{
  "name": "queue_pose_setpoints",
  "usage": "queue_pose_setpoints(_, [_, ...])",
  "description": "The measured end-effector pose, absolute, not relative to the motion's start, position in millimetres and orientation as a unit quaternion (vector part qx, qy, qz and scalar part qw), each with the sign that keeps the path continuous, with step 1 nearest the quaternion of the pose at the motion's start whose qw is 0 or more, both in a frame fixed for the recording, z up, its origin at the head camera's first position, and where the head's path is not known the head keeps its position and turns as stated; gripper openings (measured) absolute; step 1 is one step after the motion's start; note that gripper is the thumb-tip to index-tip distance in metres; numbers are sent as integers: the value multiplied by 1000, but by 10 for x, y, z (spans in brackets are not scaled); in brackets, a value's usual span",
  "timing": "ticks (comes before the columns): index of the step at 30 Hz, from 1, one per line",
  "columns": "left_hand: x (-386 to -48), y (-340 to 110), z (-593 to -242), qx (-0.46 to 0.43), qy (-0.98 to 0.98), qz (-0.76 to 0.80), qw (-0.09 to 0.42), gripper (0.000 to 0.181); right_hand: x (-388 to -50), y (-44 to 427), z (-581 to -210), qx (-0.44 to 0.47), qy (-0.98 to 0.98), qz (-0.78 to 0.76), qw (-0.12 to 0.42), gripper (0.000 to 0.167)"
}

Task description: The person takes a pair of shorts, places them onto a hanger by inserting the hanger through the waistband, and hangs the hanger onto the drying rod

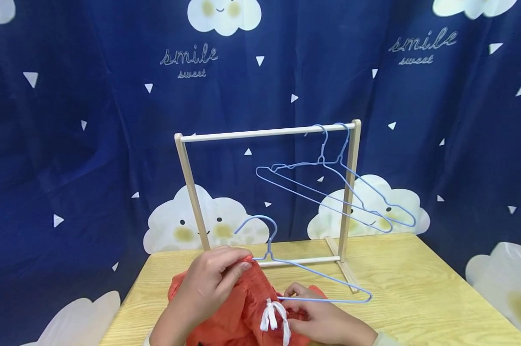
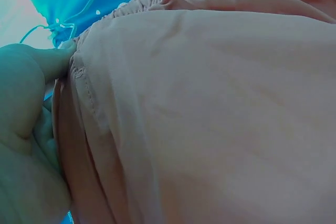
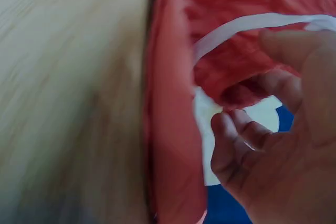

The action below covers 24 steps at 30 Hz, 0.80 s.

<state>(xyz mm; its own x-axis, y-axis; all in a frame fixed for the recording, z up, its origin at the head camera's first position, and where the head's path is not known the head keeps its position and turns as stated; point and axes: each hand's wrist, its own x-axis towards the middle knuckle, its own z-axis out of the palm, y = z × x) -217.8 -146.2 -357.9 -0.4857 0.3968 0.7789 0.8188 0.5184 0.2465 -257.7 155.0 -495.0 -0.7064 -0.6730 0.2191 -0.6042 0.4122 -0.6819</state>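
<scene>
Red drawstring pants (image 1: 225, 315) hang bunched between my hands; their leg length is hidden. With thumb and fingers, my left hand (image 1: 204, 283) pinches the gathered waistband, whose elastic edge also shows in the left wrist view. Near the white drawstring bow (image 1: 274, 317), my right hand (image 1: 318, 315) grips the waistband between thumb and index finger, its other fingers curled loosely. A blue hanger (image 1: 325, 274) reaches into the waistband, its left part hidden by cloth and my left hand. Its hook and right end stick out uncovered.
Behind the pants, a wooden rack (image 1: 264, 133) stands on the table (image 1: 420, 288). Two more blue hangers (image 1: 329, 166) hang from its bar at the right. A dark blue curtain (image 1: 91, 144) with clouds hangs behind the table.
</scene>
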Motion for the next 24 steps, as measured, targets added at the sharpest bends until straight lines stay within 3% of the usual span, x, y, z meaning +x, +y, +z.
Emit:
queue_pose_setpoints(3, [-2190,-1502,-3570,-374,-801,-317,344,18,-2632,1568,-5007,-388,848,-361,12,18])
queue_pose_setpoints(10, [-2271,-1626,-3572,-369,-792,-322,364,21,-2835,1760,-4979,-373,841,-391,-6,8])
queue_pose_setpoints(24, [-2436,-1819,-3612,-316,-819,-281,386,20,-2904,2421,-4284,-396,818,-404,-102,23])
